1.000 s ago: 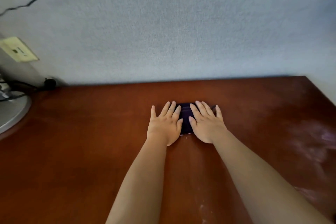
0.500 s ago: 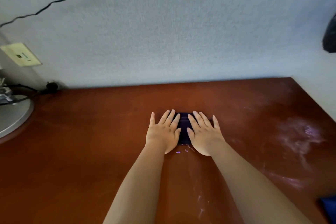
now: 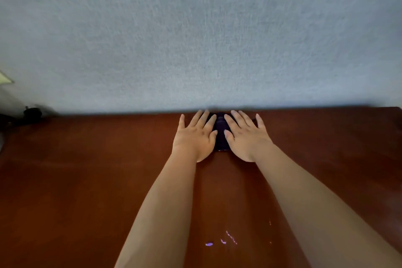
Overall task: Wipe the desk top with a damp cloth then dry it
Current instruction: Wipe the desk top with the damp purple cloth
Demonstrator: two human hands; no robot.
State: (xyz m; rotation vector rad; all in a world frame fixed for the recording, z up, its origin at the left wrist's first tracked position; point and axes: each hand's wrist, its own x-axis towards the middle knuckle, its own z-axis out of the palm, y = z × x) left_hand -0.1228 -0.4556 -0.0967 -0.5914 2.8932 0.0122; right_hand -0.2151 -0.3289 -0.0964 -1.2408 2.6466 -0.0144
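Note:
A dark purple cloth lies flat on the reddish-brown desk top, right at the desk's back edge against the wall. My left hand and my right hand lie side by side on it, fingers straight and spread, pressing it down. Most of the cloth is hidden under my palms; only a strip shows between them. A few wet glints shine on the wood between my forearms.
The grey-blue wall rises straight behind the desk. At the far left a black plug and cable sit at the desk's back edge, and a pale wall plate shows at the frame's border.
Both hands have pushed the cloth away from me, from the middle of the desk up to its back edge at the wall. A damp trail is left behind them.

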